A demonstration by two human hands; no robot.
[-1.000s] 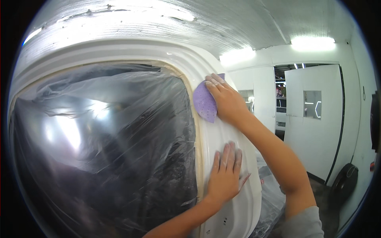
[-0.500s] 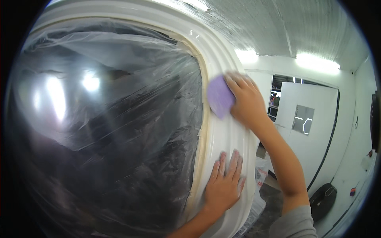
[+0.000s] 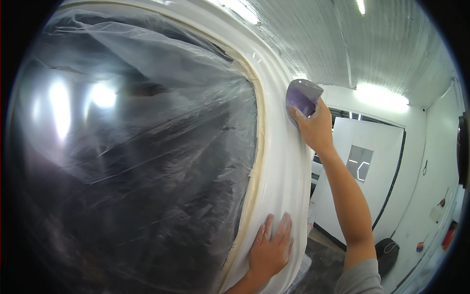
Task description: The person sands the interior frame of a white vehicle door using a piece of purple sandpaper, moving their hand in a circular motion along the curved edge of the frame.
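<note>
My right hand (image 3: 316,125) grips a round purple sanding disc (image 3: 301,95) near the outer edge of a white glossy curved panel (image 3: 279,161). The thumb lies across the disc's purple face, and part of a greyish face shows at its upper right. Whether the disc touches the panel I cannot tell. Lower on the same panel, my left hand (image 3: 269,250) rests flat with fingers stretched out and whitish dust on them. Beige masking tape (image 3: 259,132) follows the panel's inner edge and borders clear plastic sheeting (image 3: 161,161) over a dark window.
To the right stands a white door (image 3: 367,161) with a small window in it. A dark rounded object (image 3: 388,255) leans by the wall at lower right. Bright tube lights (image 3: 382,98) shine beneath the ribbed ceiling (image 3: 318,34).
My right hand has moved up and right with the disc, which is now turned so its greyish face shows. My left hand stays on the panel, slightly lower in view. The view has shifted.
</note>
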